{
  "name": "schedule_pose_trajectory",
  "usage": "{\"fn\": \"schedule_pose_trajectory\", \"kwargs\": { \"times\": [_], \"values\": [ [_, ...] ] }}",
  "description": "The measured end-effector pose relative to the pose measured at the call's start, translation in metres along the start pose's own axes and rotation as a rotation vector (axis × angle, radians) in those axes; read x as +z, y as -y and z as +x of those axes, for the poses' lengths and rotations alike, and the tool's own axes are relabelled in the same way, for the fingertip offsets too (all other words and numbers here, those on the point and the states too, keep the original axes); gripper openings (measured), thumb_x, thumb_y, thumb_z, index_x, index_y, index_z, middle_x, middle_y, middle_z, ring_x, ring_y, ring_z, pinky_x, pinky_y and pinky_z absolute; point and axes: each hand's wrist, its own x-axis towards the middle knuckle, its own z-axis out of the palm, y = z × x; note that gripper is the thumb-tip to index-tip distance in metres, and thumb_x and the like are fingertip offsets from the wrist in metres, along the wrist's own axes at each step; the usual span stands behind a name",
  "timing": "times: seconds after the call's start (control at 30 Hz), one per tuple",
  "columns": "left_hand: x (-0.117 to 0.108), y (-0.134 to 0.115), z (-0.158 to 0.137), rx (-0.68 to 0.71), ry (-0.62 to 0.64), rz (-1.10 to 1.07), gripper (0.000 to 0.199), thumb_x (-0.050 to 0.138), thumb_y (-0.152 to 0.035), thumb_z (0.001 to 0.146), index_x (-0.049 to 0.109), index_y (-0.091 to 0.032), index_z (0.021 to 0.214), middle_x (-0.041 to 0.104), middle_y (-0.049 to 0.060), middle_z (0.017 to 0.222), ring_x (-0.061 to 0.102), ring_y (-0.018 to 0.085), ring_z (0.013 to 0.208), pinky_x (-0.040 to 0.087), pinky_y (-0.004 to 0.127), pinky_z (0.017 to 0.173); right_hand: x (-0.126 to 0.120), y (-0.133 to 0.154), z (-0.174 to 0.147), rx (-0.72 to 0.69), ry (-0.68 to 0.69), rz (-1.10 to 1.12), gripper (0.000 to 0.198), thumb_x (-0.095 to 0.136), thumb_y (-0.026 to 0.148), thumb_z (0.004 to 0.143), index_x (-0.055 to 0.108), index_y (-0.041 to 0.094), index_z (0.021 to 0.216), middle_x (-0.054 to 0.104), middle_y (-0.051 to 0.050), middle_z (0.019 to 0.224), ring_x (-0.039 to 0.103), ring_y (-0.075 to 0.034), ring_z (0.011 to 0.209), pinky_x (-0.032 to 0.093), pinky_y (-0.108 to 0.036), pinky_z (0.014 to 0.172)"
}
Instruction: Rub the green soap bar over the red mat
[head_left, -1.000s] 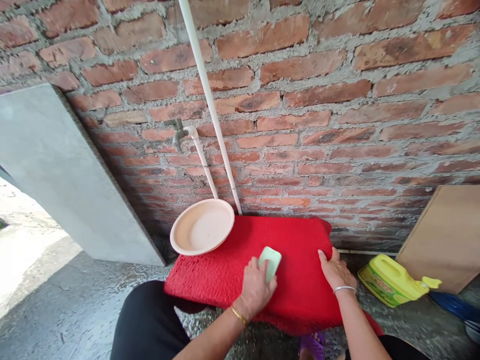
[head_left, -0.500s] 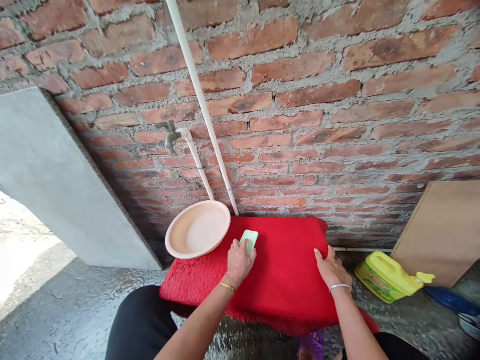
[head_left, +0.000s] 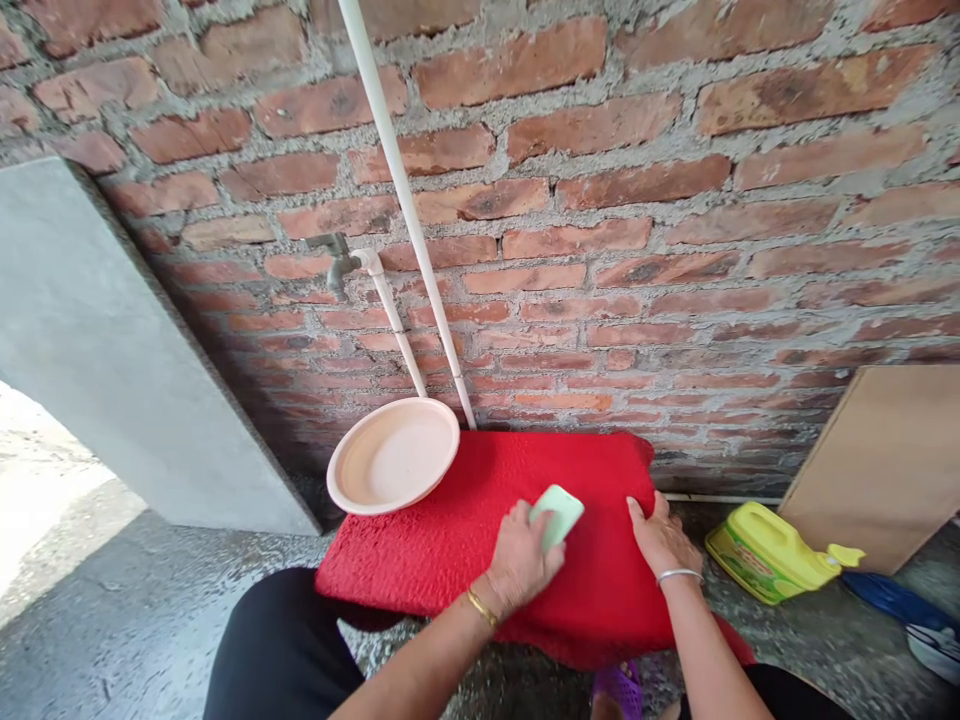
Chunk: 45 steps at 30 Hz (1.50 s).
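My left hand (head_left: 525,555) is closed round a pale green scrub brush (head_left: 561,512), pressed against a plush red cloth (head_left: 420,550). Only the brush's smooth back shows; its underside is hidden. The cloth is spread over a low support and hangs down at the front. At its right edge my right hand (head_left: 666,540) grips the cloth, thumb on top and fingers over the side. A shallow cream basin (head_left: 394,460) stands on the cloth's back left corner, with nothing visible inside.
A tap (head_left: 337,262) on a white pipe juts from the brick wall (head_left: 570,240) above the basin. To the left leans a grey slab (head_left: 150,360). A yellow jug (head_left: 776,555) and a brown board (head_left: 885,450) are at the right, on the wet floor (head_left: 135,620).
My left hand has slid the brush rightward and slightly toward me across the red cloth. My right hand stays at the cloth's right edge.
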Motion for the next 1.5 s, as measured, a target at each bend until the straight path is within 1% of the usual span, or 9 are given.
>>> {"fn": "schedule_pose_trajectory", "kwargs": {
  "times": [0.1, 0.23, 0.43, 0.57, 0.73, 0.87, 1.2, 1.4, 1.5],
  "values": [
    [-0.021, 0.035, 0.036, -0.259, -0.094, 0.082, 0.038, 0.052, -0.038, 0.09, 0.059, -0.021, 0.123, 0.054, 0.01, 0.104, 0.057, 0.024, 0.095, 0.047, 0.035, 0.085, -0.001, 0.002, -0.001, 0.018, 0.005, 0.01, 0.08, 0.009, 0.067, 0.089, 0.02, 0.018, 0.152, 0.053, -0.023, 0.131, 0.06, -0.033, 0.113, 0.04, -0.048, 0.097],
    [-0.017, 0.032, 0.044, -0.299, -0.079, 0.123, 0.038, 0.054, -0.037, 0.088, 0.06, -0.018, 0.12, 0.054, 0.011, 0.105, 0.057, 0.025, 0.095, 0.047, 0.037, 0.084, -0.002, 0.002, -0.001, 0.024, 0.009, 0.009, 0.079, 0.01, 0.066, 0.09, 0.019, 0.018, 0.152, 0.053, -0.023, 0.131, 0.06, -0.033, 0.114, 0.04, -0.048, 0.096],
    [0.028, -0.034, -0.022, 0.222, 0.196, -0.079, 0.061, 0.06, -0.055, 0.079, 0.051, -0.027, 0.133, 0.049, 0.011, 0.121, 0.052, 0.029, 0.107, 0.044, 0.043, 0.096, -0.002, 0.001, -0.001, 0.016, 0.003, -0.002, 0.079, 0.011, 0.066, 0.09, 0.02, 0.018, 0.151, 0.053, -0.023, 0.131, 0.059, -0.034, 0.114, 0.041, -0.047, 0.096],
    [0.022, -0.031, -0.029, 0.514, 0.277, -0.203, 0.057, 0.058, -0.061, 0.08, 0.053, -0.034, 0.129, 0.05, 0.005, 0.117, 0.053, 0.024, 0.102, 0.046, 0.037, 0.095, -0.002, 0.002, -0.002, 0.016, 0.008, -0.006, 0.078, 0.011, 0.066, 0.09, 0.021, 0.018, 0.151, 0.053, -0.022, 0.13, 0.059, -0.034, 0.115, 0.041, -0.046, 0.096],
    [-0.008, 0.02, 0.03, -0.094, -0.036, -0.097, 0.039, 0.056, -0.04, 0.086, 0.059, -0.025, 0.122, 0.054, 0.007, 0.106, 0.056, 0.021, 0.091, 0.048, 0.033, 0.087, -0.001, 0.002, -0.001, 0.012, 0.004, 0.006, 0.078, 0.011, 0.066, 0.09, 0.02, 0.018, 0.151, 0.054, -0.022, 0.128, 0.06, -0.033, 0.113, 0.041, -0.046, 0.096],
    [-0.009, 0.032, 0.054, -0.278, -0.109, -0.005, 0.038, 0.053, -0.035, 0.088, 0.059, -0.018, 0.122, 0.054, 0.011, 0.105, 0.056, 0.025, 0.097, 0.047, 0.039, 0.09, -0.001, 0.001, 0.0, 0.014, 0.008, 0.011, 0.078, 0.011, 0.066, 0.09, 0.02, 0.018, 0.151, 0.054, -0.023, 0.128, 0.061, -0.033, 0.112, 0.041, -0.048, 0.096],
    [0.011, -0.036, -0.015, 0.448, 0.224, -0.281, 0.05, 0.061, -0.051, 0.081, 0.057, -0.031, 0.126, 0.052, 0.005, 0.113, 0.054, 0.022, 0.101, 0.048, 0.035, 0.094, -0.004, 0.004, -0.005, 0.013, 0.006, -0.014, 0.077, 0.012, 0.065, 0.091, 0.021, 0.018, 0.151, 0.054, -0.022, 0.129, 0.06, -0.031, 0.113, 0.041, -0.046, 0.096],
    [-0.016, 0.019, 0.047, -0.192, -0.059, -0.125, 0.038, 0.053, -0.037, 0.089, 0.059, -0.022, 0.123, 0.053, 0.007, 0.104, 0.056, 0.02, 0.09, 0.049, 0.034, 0.088, -0.001, 0.003, -0.003, 0.016, -0.005, -0.005, 0.076, 0.012, 0.064, 0.092, 0.02, 0.018, 0.151, 0.054, -0.023, 0.129, 0.06, -0.032, 0.114, 0.041, -0.047, 0.095],
    [-0.015, 0.029, 0.064, -0.309, -0.115, 0.003, 0.037, 0.053, -0.036, 0.089, 0.06, -0.019, 0.121, 0.054, 0.01, 0.103, 0.055, 0.024, 0.095, 0.047, 0.038, 0.09, 0.0, 0.002, -0.001, 0.012, -0.008, -0.001, 0.076, 0.011, 0.065, 0.091, 0.021, 0.018, 0.151, 0.054, -0.023, 0.129, 0.061, -0.033, 0.113, 0.042, -0.047, 0.095]
  ]
}}
